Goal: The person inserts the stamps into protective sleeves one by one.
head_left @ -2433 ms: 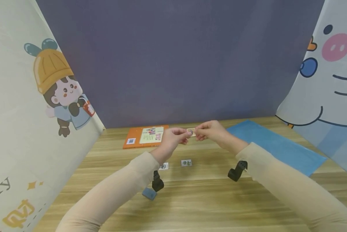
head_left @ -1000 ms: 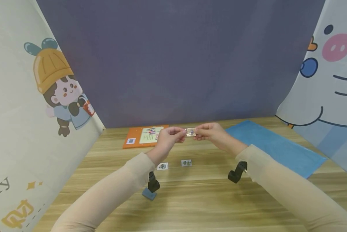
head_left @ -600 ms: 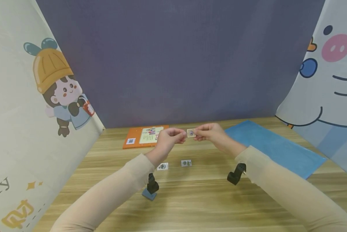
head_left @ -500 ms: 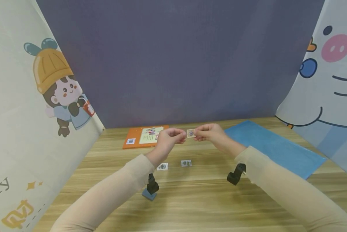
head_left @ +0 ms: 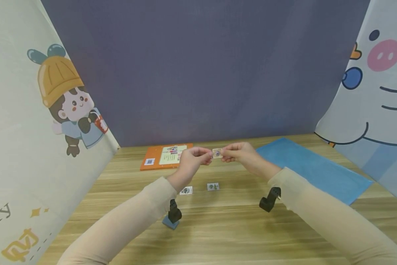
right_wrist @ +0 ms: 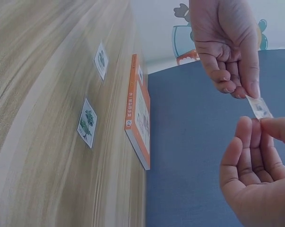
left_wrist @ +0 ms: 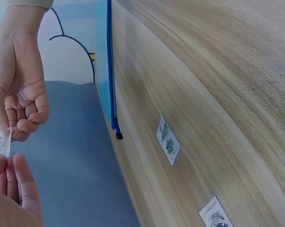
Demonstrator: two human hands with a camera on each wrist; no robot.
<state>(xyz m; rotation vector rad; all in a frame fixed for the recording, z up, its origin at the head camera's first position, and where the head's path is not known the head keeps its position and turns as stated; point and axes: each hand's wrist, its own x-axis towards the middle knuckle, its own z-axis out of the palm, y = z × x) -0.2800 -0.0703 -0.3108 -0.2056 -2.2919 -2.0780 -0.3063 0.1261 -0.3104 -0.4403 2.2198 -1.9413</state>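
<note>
Wooden table (head_left: 218,228) under both raised hands. Left hand (head_left: 193,156) and right hand (head_left: 239,152) meet above the far middle of the table, each pinching an edge of 1 small sticker (head_left: 217,153) held in the air between them. In the right wrist view the left hand's thumb and forefinger nip the sticker's top corner while the right fingertips hold its lower end; other fingers curl loosely.

Step in hand, as a judgement: the person looks to be peeling or separating the sticker from a thin clear backing, not yet placing it. Next move likely calls for a fine pull apart at the pinched corner, keeping the piece flat so it does not fold onto itself.

2 more stickers (head_left: 186,190) (head_left: 213,186) lie flat on the table at 6 o'clock from the hands. Orange book (head_left: 167,155) sits at 9 o'clock of the hands, blue mat (head_left: 312,167) at 3 o'clock.
</note>
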